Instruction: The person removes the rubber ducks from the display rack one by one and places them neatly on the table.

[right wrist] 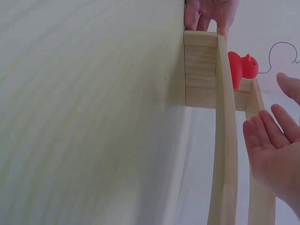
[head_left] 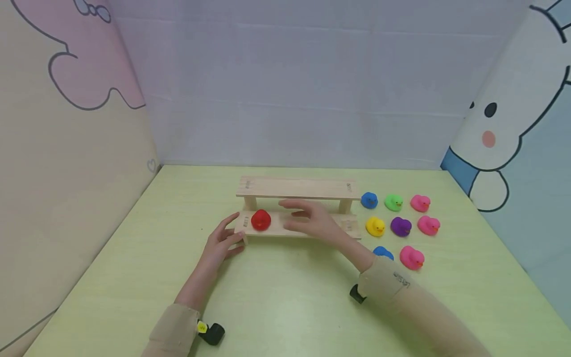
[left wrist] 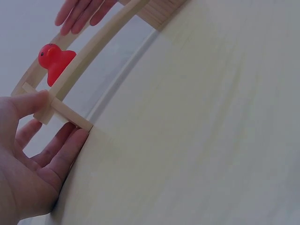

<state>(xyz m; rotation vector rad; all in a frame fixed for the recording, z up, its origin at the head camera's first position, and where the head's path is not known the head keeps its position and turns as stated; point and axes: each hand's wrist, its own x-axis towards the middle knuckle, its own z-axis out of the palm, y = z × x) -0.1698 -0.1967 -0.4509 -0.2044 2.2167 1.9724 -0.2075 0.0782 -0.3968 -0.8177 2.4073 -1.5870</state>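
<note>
A two-tier wooden shelf (head_left: 298, 188) stands on the table, and a red rubber duck (head_left: 260, 220) sits near the left end of its lower board. My left hand (head_left: 218, 243) holds that end of the shelf, thumb at the front corner and fingers against the side support (left wrist: 70, 114). Over the lower board, to the right of the red duck, hovers my right hand (head_left: 312, 221). Its fingers are spread and loosely bent, with nothing between them. A gap separates the right fingertips from the red duck (right wrist: 241, 69) in the right wrist view.
Right of the shelf stand several rubber ducks: blue (head_left: 369, 200), green (head_left: 394, 202), yellow (head_left: 375, 226), purple (head_left: 401, 226) and pink ones (head_left: 421, 203). Another blue duck (head_left: 383, 253) is partly hidden by my right forearm. A pale curtain (head_left: 290, 89) hangs behind the table.
</note>
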